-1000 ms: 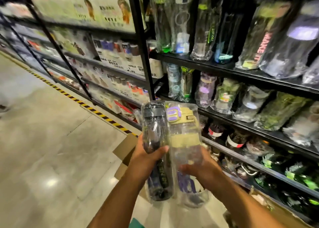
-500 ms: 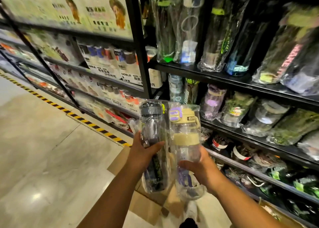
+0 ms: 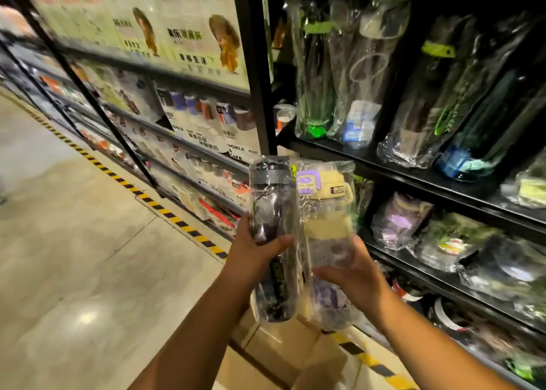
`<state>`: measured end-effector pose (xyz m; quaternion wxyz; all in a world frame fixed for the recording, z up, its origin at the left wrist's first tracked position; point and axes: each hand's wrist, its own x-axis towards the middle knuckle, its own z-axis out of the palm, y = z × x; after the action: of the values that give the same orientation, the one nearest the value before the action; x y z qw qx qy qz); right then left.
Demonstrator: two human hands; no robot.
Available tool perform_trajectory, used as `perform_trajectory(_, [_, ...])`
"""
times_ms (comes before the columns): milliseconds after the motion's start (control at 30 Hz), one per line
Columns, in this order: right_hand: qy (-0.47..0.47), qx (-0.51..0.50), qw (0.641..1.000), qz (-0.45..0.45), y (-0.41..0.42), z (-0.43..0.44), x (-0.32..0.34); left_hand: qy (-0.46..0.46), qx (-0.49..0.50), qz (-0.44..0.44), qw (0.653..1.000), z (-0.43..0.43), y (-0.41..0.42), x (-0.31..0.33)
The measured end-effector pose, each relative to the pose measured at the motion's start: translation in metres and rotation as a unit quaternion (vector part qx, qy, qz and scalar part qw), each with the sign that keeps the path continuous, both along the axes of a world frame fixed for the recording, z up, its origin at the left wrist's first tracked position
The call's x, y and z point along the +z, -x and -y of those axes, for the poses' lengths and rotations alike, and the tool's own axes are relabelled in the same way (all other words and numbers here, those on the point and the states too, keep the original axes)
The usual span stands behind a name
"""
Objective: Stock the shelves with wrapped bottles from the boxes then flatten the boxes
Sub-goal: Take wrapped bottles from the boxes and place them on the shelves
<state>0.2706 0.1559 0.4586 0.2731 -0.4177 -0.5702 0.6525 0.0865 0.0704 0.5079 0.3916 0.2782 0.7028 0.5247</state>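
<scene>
- Low in the head view, in front of the shelves (image 3: 413, 179), two arms reach up from the bottom edge, each hand holding one wrapped bottle upright.
- The left hand (image 3: 254, 259) grips a dark bottle (image 3: 273, 212) around its middle, thumb across the front and fingers curled behind. The bottle has a grey cap and a clear plastic wrap.
- The right hand (image 3: 357, 280) grips a beige bottle (image 3: 328, 212) low on its body, fingers wrapped around the front. This bottle has a beige lid with a purple clasp, and it is also in clear wrap.
- The two bottles stand side by side, touching or nearly so, caps up, level with the gap between the upper and middle shelves.
- More wrapped bottles fill the shelves: tall ones (image 3: 354, 79) on the upper shelf and shorter ones (image 3: 399, 221) on the one below, with others lower down that are blurred.
- A black post (image 3: 254, 79) stands left of these shelves. Beyond it are boxed goods, too blurred to read.
- An open cardboard box (image 3: 266, 357) sits on the floor (image 3: 74, 256) beneath the hands, beside the yellow-and-black tape (image 3: 165, 212) along the foot of the shelves.
</scene>
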Motion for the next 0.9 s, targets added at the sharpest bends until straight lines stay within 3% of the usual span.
perform_trajectory(100, [-0.032,0.008,0.998,-0.048,0.015,0.000,0.039,-0.030,-0.036,-0.005,0.999,-0.011,0.018,0.027])
perform_trajectory(267, [-0.099,-0.077,0.991,-0.042,0.037,0.010,0.115,-0.094,-0.090,-0.012,0.991,-0.032,0.052,0.087])
perform_trajectory(633, [-0.260,-0.140,0.953,-0.059,0.058,0.015,0.267,-0.273,-0.210,-0.061,0.937,-0.062,0.084,0.241])
perform_trajectory(900, [-0.356,-0.207,0.911,-0.039,0.054,-0.010,0.341,-0.367,-0.197,-0.092,0.905,-0.106,0.076,0.326])
